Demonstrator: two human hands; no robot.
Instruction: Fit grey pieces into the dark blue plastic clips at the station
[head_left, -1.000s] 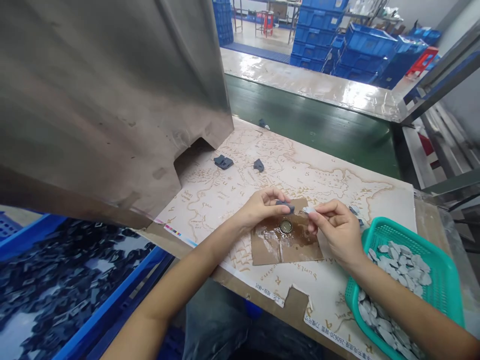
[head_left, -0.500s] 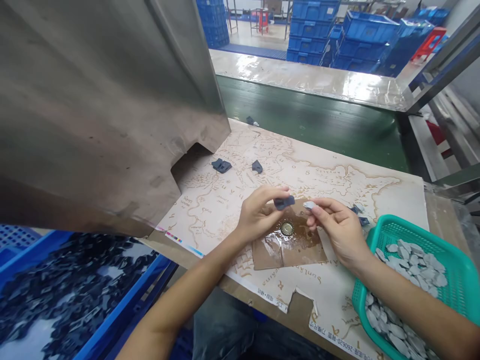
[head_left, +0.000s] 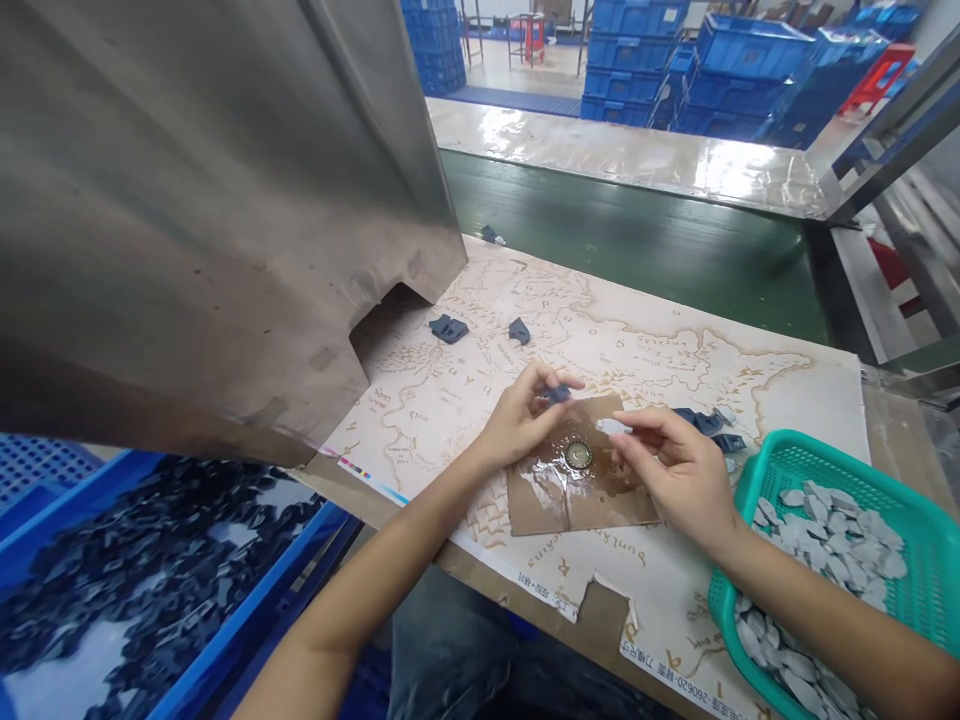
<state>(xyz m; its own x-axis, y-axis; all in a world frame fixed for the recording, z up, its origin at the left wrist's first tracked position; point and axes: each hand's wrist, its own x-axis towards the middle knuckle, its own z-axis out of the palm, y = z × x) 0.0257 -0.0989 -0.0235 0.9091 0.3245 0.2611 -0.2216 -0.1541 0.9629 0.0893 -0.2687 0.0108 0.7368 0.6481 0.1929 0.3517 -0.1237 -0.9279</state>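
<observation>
My left hand [head_left: 521,415] pinches a small dark blue-grey plastic piece [head_left: 556,393] between thumb and fingers. Opposite it, my right hand [head_left: 679,470] grips a small pale grey piece [head_left: 613,427] by one end; the two pieces are apart. Beneath both hands lies a brown cardboard square [head_left: 540,500], wet and shiny, with a small round cap-like disc [head_left: 578,456] at its middle. Dark pieces, some with pale parts by them, lie beyond my right hand [head_left: 701,422]. Farther back rest a dark cluster [head_left: 448,329] and a single dark piece [head_left: 519,331].
A green basket [head_left: 926,560] of pale pieces stands at the right, under my right forearm. At lower left is a blue crate [head_left: 217,640] of dark pieces. A large metal panel [head_left: 225,200] blocks the left. Behind the map-printed sheet [head_left: 420,420] runs a green conveyor belt [head_left: 600,235].
The left hand has turned its dark piece and moved slightly up and left. My right hand has lowered the pale piece a little. More dark pieces show beyond my right hand.
</observation>
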